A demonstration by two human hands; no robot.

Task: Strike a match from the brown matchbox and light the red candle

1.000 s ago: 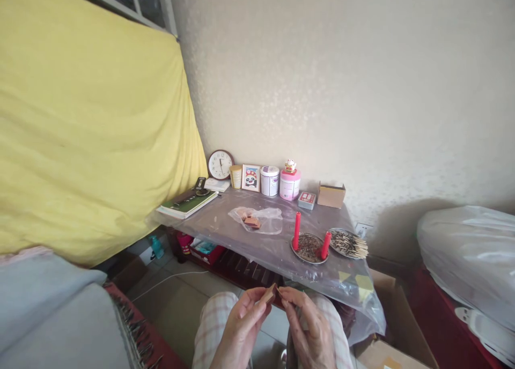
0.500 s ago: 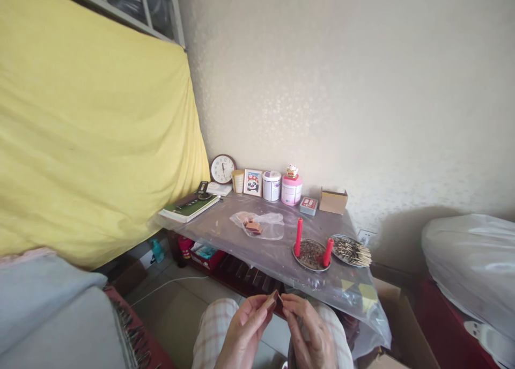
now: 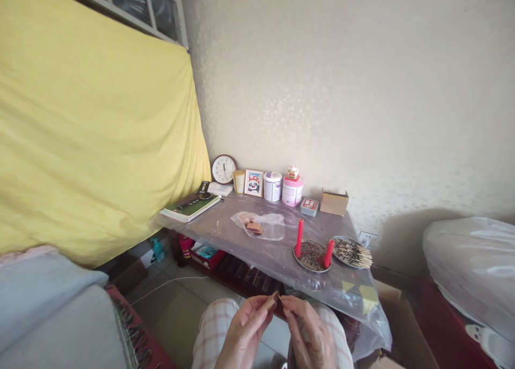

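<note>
My left hand (image 3: 243, 334) pinches a small brown matchbox (image 3: 272, 302) low in the view, above my lap in checked trousers (image 3: 211, 329). My right hand (image 3: 308, 331) is closed beside it, fingertips touching the box's end; what they pinch is too small to name. Ahead stands a low table (image 3: 225, 224) covered in clear plastic. On it are two red candles (image 3: 298, 237) on a metal plate (image 3: 310, 256) and a second plate of used matchsticks (image 3: 352, 251).
A clear bag with small brown boxes (image 3: 259, 225), a clock (image 3: 223, 169), a framed picture (image 3: 253, 182), tins (image 3: 272, 185), a cardboard box (image 3: 333, 201) and books (image 3: 189, 205) sit on the table. A yellow sheet (image 3: 88, 127) hangs left. A plastic-covered bundle (image 3: 470, 267) lies right.
The view has tilted up slightly, so the table sits lower in the picture. My hands keep the same hold on the matchbox.
</note>
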